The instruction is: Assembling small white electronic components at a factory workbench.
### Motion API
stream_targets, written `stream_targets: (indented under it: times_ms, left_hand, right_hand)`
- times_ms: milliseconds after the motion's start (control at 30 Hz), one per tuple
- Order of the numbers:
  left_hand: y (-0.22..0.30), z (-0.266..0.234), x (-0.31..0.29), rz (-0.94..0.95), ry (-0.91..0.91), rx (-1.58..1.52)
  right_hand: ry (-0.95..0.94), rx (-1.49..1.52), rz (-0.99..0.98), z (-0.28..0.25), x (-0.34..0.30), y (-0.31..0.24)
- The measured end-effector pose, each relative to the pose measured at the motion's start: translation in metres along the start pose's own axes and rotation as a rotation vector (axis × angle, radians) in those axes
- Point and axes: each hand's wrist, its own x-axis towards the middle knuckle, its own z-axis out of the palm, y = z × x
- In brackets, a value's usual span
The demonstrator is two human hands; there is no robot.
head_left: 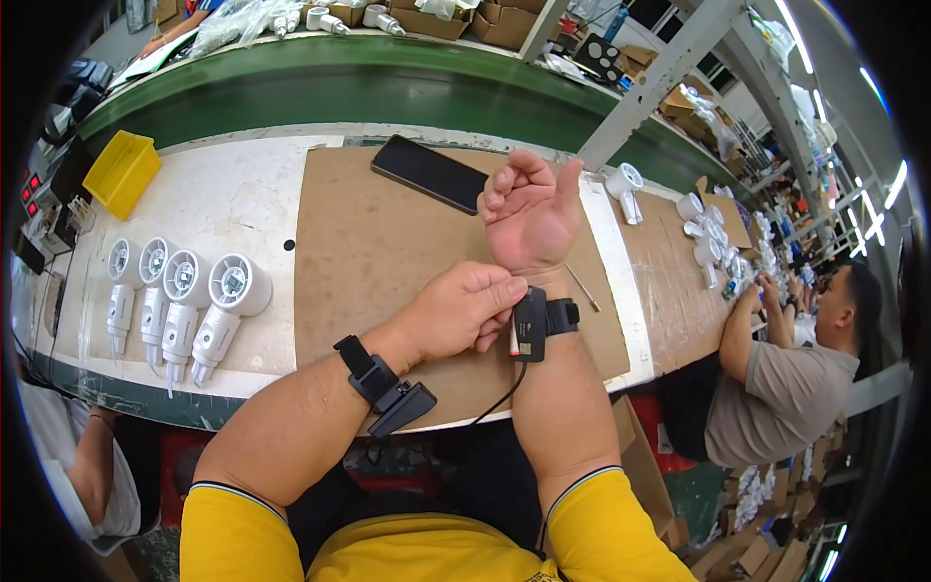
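Observation:
My left hand (pixel 467 308) reaches across to my right wrist, its fingers closed at the edge of a small black wrist device (pixel 529 325). A black strap (pixel 562 316) holds that device on the wrist, and a thin cable runs down from it. My right hand (pixel 531 215) is turned palm up above the board, thumb out and fingers loosely curled, with nothing in it. Another strapped black device (pixel 401 408) sits on my left wrist. Beyond my right hand lies a black smartphone (pixel 430 175), and a thin metal rod (pixel 582 288) rests beside the right wrist.
Several white round-headed devices (pixel 233 286) stand in a row at the left, near a yellow bin (pixel 123 175). A brown board (pixel 335 262) covers the table's middle. A grey metal post (pixel 652 87) rises at the back right. Co-workers sit on both sides, one in a grey shirt (pixel 790 388).

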Motion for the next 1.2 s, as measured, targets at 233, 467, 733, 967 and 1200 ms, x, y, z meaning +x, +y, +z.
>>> stream_targets:
  times_ms: [233,467,733,967,1200]
  left_hand:
    - [0.003,-0.003,-0.003,-0.023,-0.016,-0.009]
    - [0.007,0.000,-0.005,-0.013,-0.025,0.070]
    - [-0.001,-0.003,0.001,0.010,0.012,0.148]
    - [0.000,-0.005,-0.003,-0.062,-0.077,-0.002]
    - [0.004,-0.004,-0.005,-0.084,-0.076,-0.006]
  right_hand:
    - [0.029,0.034,0.006,-0.003,0.001,-0.001]
    - [0.034,-0.024,0.005,-0.007,0.003,0.000]
    - [-0.016,-0.209,0.009,-0.005,-0.001,0.008]
    - [-0.083,-0.283,0.029,-0.003,-0.005,0.010]
    - [-0.045,-0.229,0.025,-0.006,-0.003,0.009]
